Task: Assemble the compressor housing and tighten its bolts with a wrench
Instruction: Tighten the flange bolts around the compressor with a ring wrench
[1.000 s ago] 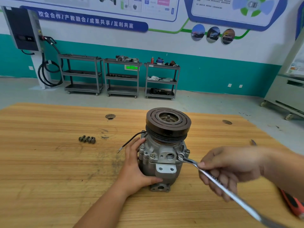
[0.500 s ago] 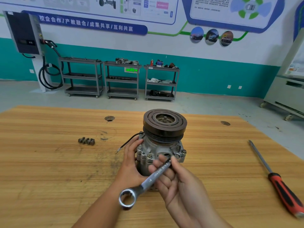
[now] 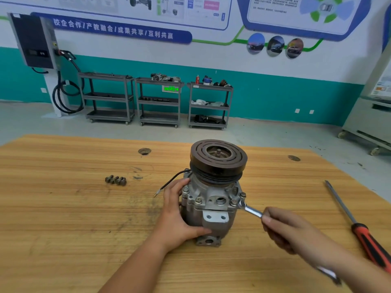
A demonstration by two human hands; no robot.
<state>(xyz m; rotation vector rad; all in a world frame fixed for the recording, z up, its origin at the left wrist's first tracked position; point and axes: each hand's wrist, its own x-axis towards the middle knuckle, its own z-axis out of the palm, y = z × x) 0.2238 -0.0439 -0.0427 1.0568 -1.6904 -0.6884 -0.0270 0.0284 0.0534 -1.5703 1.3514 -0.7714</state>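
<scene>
Fingers (image 3: 275,237) of the right hand (image 3: 283,231) clench the wrench (image 3: 251,211), head at a bolt (image 3: 242,195) on the right of the compressor (image 3: 211,208), upright on the worktop (image 3: 63,218). The left hand (image 3: 177,216) grips its left side. Poorly seated, the wrench may slip, rounding the bolt.

Matt cast-metal compressor housing (image 3: 208,210), dark dull pulley face (image 3: 218,157), shiny polished steel wrench (image 3: 250,210), scuffed grained-wood counter (image 3: 63,218), glossy red-black plastic screwdriver handle (image 3: 369,244), dull grey bolts (image 3: 116,180)
</scene>
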